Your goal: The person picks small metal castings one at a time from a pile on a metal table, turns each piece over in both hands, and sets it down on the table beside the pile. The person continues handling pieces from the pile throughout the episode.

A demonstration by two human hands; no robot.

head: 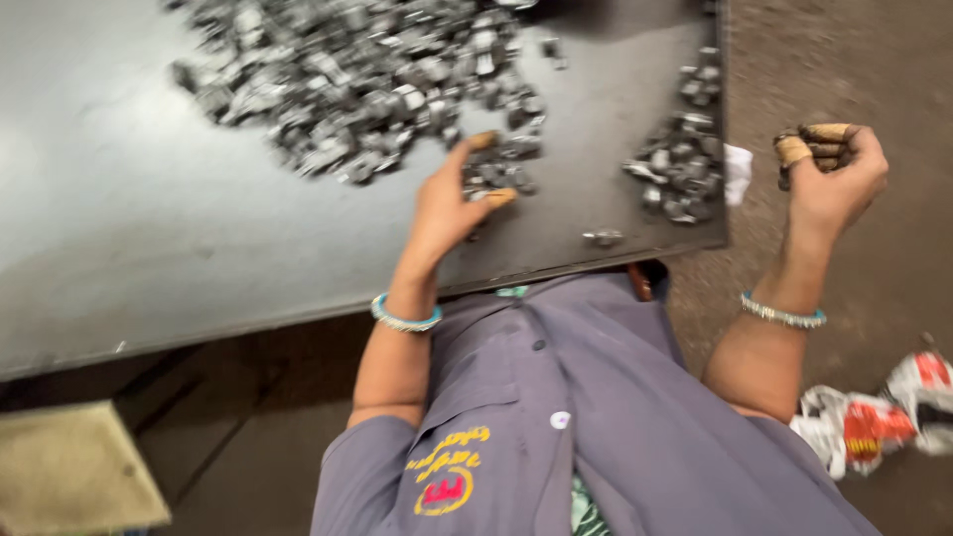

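left hand on metal parts (heaped, no clear axis) | right hand fisted

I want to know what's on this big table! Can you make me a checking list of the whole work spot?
Surface: dark metal table, mostly bare at the near left.
Job's things: big heap of small shiny metal parts; smaller pile at the right edge.
Clutter: white scrap by the table edge; crumpled red-and-white wrappers on the floor.
Hands: left hand rests on parts, fingertips taped; right hand is curled off the table; contents unclear.
Cables: nothing seen.
Surroundings: dirt floor; tan block below the table.
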